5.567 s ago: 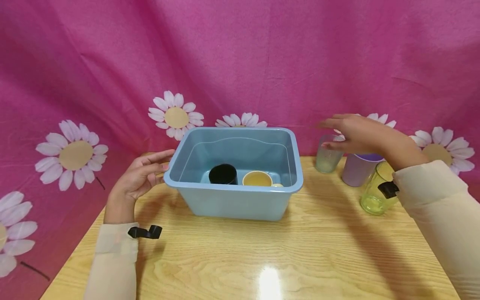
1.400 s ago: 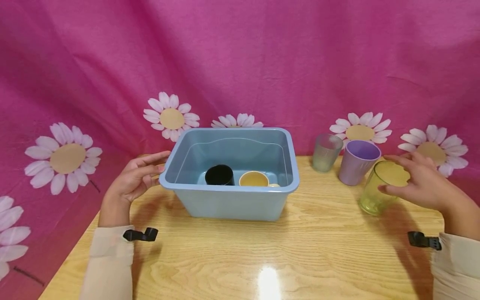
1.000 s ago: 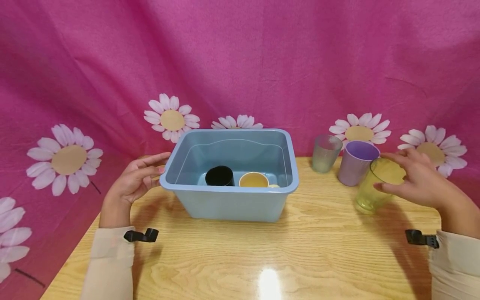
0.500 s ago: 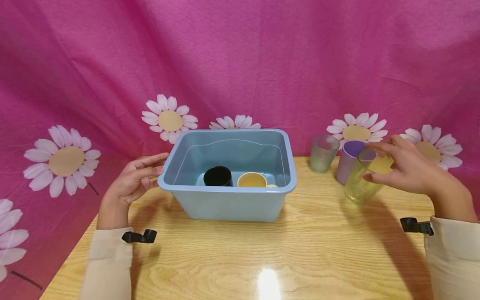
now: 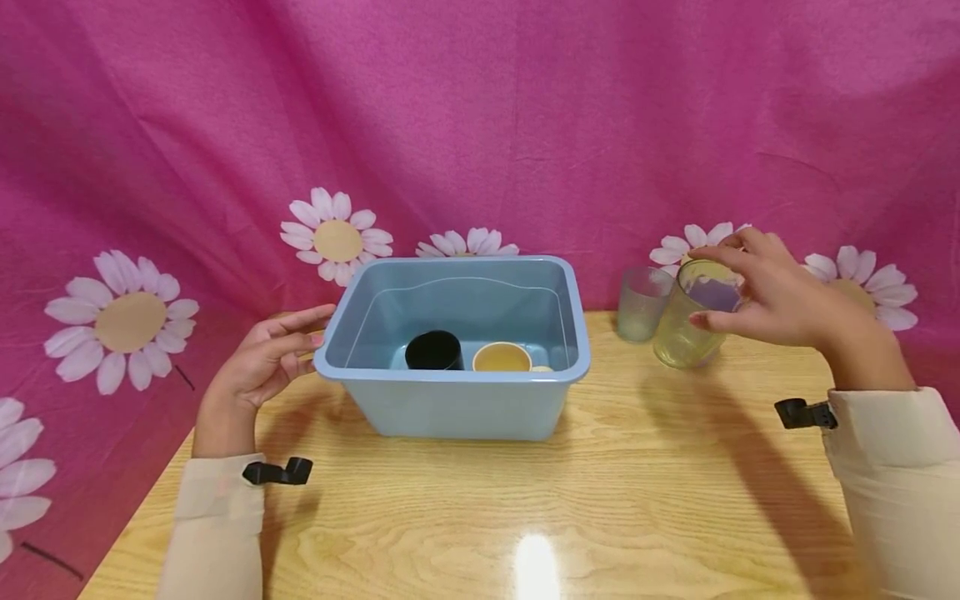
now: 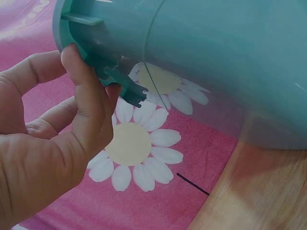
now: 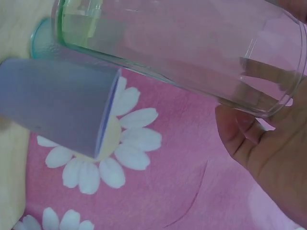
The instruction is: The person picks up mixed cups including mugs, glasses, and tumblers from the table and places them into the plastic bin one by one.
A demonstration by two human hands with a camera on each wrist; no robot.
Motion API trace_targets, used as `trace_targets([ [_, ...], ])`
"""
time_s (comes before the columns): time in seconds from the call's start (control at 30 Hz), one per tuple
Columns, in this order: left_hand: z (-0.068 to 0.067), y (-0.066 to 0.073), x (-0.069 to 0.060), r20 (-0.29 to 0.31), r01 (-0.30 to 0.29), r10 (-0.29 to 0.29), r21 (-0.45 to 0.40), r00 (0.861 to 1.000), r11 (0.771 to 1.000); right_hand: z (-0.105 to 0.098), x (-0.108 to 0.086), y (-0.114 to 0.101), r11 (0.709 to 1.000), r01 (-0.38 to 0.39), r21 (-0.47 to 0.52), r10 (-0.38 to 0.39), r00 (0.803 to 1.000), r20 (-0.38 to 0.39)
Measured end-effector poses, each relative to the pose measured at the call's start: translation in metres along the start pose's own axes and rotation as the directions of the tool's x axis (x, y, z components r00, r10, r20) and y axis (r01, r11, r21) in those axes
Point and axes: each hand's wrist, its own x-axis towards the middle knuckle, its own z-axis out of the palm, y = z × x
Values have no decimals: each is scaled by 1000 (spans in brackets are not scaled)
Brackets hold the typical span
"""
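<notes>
My right hand point(image 5: 780, 296) grips a tall yellow-tinted glass point(image 5: 678, 329) near its rim, thumb in front and fingers over the back. The glass tilts, lifted off the table, and covers most of a purple cup point(image 7: 57, 103) in the head view. To its left stands a frosted clear tumbler point(image 5: 641, 310). At the left, fingertips of my left hand point(image 5: 262, 358) touch the outer rim of a blue-grey plastic tub point(image 5: 457, 408). A black cup point(image 5: 435, 350) and a yellow mug point(image 5: 502, 358) sit inside the tub, their lower parts hidden by its front wall.
The tub stands mid-way on a wooden table point(image 5: 420, 517). Behind it hangs a pink cloth point(image 5: 450, 125) with white daisies. Bare wood lies in front of the tub and between it and the tumblers.
The yellow-tinted glass has been taken hold of at the right, lifted, and carried left and back, in front of the purple cup. The left hand has stayed at the tub's rim.
</notes>
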Motion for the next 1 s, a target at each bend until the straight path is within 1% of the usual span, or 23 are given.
trace_targets([
  [0.1, 0, 0, 0, -2, 0, 0, -2, 1000, 1000, -4, 9, -4, 1000, 0, -11, 0, 1000, 22],
  [0.23, 0, 0, -1, -3, -1, 1, -2, 1000, 1000, -7, 20, -8, 1000, 17, -20, -17, 999, 29],
  [0.57, 0, 0, 1, -12, 6, -6, 4, 1000, 1000, -13, 50, -20, 995, 103, -15, -103, 995, 18],
  [0.7, 0, -1, 1, -15, 11, -11, 8, 1000, 1000, -16, 61, -26, 994, 105, -8, -105, 994, 18],
  [0.87, -1, -1, 0, -16, 11, -11, 17, 1000, 1000, -25, 76, -35, 995, 98, -26, -98, 995, 27],
  [1.0, 0, -1, 0, -10, 4, -4, 22, 1000, 1000, -34, 88, -42, 992, 119, -38, -117, 993, 32],
])
